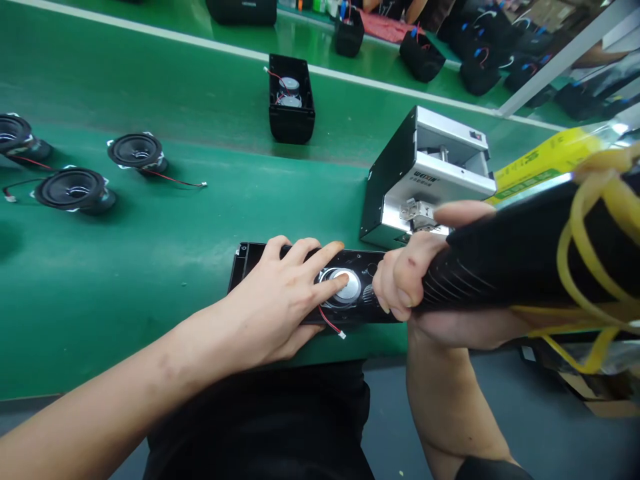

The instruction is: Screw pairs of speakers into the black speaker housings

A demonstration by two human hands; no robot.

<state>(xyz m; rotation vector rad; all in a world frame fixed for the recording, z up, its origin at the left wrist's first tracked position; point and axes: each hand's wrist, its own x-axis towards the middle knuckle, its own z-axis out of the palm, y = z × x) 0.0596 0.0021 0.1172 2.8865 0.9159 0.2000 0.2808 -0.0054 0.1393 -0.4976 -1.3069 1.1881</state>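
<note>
A long black speaker housing (244, 261) lies on the green bench in front of me. A round speaker driver (349, 287) with a silver back sits in it, and a red-and-black lead (330, 323) ending in a white plug hangs over the near side. My left hand (293, 293) grips the housing, thumb along the near side and fingers across the top, one fingertip on the driver. My right hand (407, 277) is wrapped round a thick black electric screwdriver (490, 257) with a ribbed grip, above the housing's right end. Its tip is hidden behind my fingers.
Behind my right hand stands a silver-and-black screw feeder (425, 170), beside a yellow package (543, 160). Loose speaker drivers (137, 152) lie at the left. Another housing (291, 100) stands farther back. Several black housings and a co-worker's arms are at the far side. Yellow cord (575, 247) loops at the right.
</note>
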